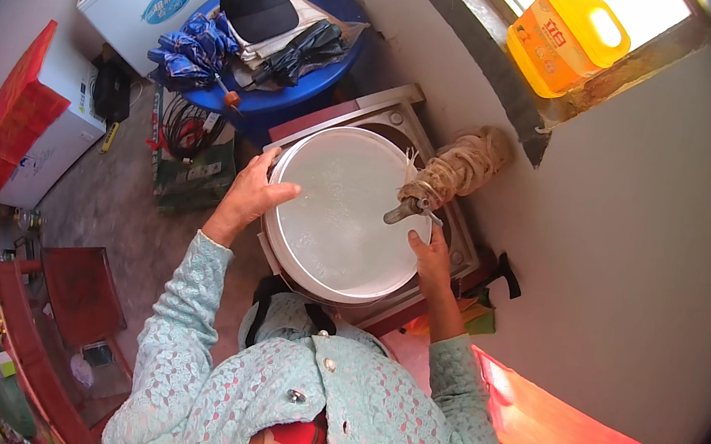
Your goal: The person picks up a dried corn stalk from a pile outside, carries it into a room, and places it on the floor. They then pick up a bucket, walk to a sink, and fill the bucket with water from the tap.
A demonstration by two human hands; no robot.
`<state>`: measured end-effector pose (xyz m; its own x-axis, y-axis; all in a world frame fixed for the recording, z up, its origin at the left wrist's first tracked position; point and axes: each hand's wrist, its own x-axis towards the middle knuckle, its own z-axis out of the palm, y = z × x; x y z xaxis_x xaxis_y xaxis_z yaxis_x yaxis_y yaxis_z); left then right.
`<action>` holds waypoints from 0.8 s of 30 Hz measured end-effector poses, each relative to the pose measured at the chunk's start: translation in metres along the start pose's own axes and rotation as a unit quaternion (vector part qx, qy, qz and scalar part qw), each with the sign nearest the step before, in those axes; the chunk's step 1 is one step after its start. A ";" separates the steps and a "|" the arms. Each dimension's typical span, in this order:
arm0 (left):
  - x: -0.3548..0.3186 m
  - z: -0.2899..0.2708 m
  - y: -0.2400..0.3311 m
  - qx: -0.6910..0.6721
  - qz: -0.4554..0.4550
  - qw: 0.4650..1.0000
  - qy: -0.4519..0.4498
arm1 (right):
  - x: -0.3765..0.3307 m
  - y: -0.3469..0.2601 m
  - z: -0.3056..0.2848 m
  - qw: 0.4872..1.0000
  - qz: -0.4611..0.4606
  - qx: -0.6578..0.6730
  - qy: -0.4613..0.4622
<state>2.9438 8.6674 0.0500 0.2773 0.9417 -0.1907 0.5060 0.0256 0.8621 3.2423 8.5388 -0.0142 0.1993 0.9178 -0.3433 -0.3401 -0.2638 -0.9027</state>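
Note:
A round white bucket (276, 203) of cloudy, bubbly water stands below a tap (404, 211), seen from above. My left hand (245, 193) grips its left rim, the thumb over the edge and the fingers along the outside. On the right side, my right hand (430, 262) holds the rim with the thumb on top, its fingertips close to the tap's handle. Part of those fingers is hidden. Brown cloth (467, 166) is wrapped around the pipe behind the tap. No stream from the spout can be made out.
Behind the bucket are a tiled ledge (404, 114) and a blue tub (313, 97) topped by a black cap (259, 6) and umbrellas. A yellow jug (554, 47) stands on the windowsill. A red stool-like seat (82, 295) is at left, red sheeting (577, 440) at right.

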 end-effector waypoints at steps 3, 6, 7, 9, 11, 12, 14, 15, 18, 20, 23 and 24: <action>-0.002 -0.004 0.018 -0.010 0.010 1.000 -0.023 | 0.001 0.001 -0.001 1.000 -0.004 -0.010 0.000; -0.001 -0.006 0.026 0.039 0.022 0.998 -0.037 | 0.002 0.004 -0.004 0.999 -0.015 -0.040 0.017; -0.001 -0.006 0.026 0.063 0.024 0.997 -0.037 | 0.004 0.008 -0.007 0.998 -0.023 -0.050 0.020; 0.000 -0.006 0.017 0.116 0.013 0.993 -0.034 | 0.004 0.008 -0.007 0.997 -0.030 -0.062 0.018; -0.001 -0.007 0.009 0.146 0.003 0.989 -0.030 | 0.001 -0.001 0.000 0.997 -0.027 -0.065 0.010; -0.001 -0.007 0.011 0.148 0.003 0.989 -0.029 | 0.001 -0.001 -0.001 0.996 -0.029 -0.081 0.016; -0.001 -0.008 0.016 0.126 -0.007 0.991 -0.038 | 0.000 0.001 -0.004 0.993 -0.034 -0.112 0.027; -0.001 -0.009 0.019 0.103 -0.019 0.993 -0.047 | 0.000 0.003 -0.006 0.990 -0.047 -0.130 0.028; -0.002 -0.011 0.023 0.068 -0.035 0.995 -0.056 | -0.002 0.004 -0.011 0.969 -0.105 -0.219 0.037; -0.003 -0.011 0.024 0.063 -0.037 0.996 -0.058 | -0.006 0.000 -0.012 0.930 -0.162 -0.325 0.053; -0.004 -0.012 0.022 0.066 -0.036 0.996 -0.056 | -0.022 -0.031 0.009 0.904 -0.174 -0.372 0.117; -0.003 -0.011 0.023 0.066 -0.031 0.996 -0.057 | -0.023 -0.038 0.008 0.898 -0.184 -0.380 0.124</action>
<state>2.9457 8.6688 0.0755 0.3290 0.8956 -0.2994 0.6258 0.0307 0.7794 3.2426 8.5298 0.0301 0.4005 0.9148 0.0521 0.4971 -0.1692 -0.8510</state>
